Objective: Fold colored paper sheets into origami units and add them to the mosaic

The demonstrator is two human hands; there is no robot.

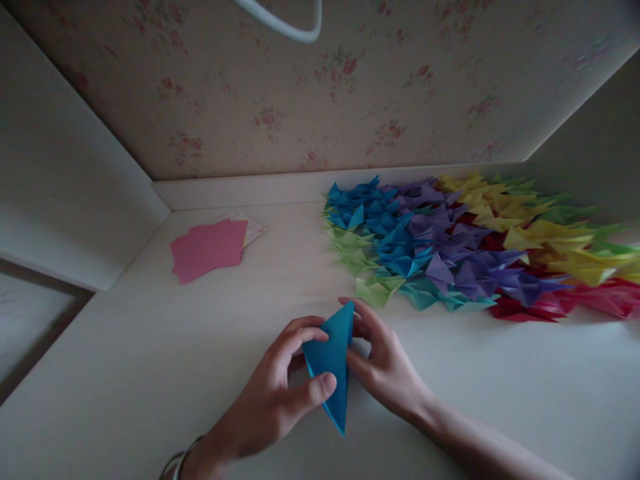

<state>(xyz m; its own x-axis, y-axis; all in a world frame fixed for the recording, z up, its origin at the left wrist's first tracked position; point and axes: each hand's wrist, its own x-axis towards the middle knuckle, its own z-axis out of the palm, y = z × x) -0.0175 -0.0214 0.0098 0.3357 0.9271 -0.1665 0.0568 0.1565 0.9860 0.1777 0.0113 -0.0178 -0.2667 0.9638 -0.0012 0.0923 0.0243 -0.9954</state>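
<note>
A blue sheet of origami paper [330, 347], folded into a triangle, is held upright between my two hands above the white table. My left hand [280, 387] grips its left side, thumb on the near face and index finger across the upper part. At the right edge, my right hand [383, 357] pinches the paper near the top, with its index finger behind the tip. The far side of the paper and some of my fingertips are hidden.
Many folded paper cranes in blue [395, 230], purple [450, 240], yellow [560, 233], green and red cover the table's back right. A stack of pink paper sheets [210, 250] lies at the back left. A white cable [287, 27] hangs before the flowered wall.
</note>
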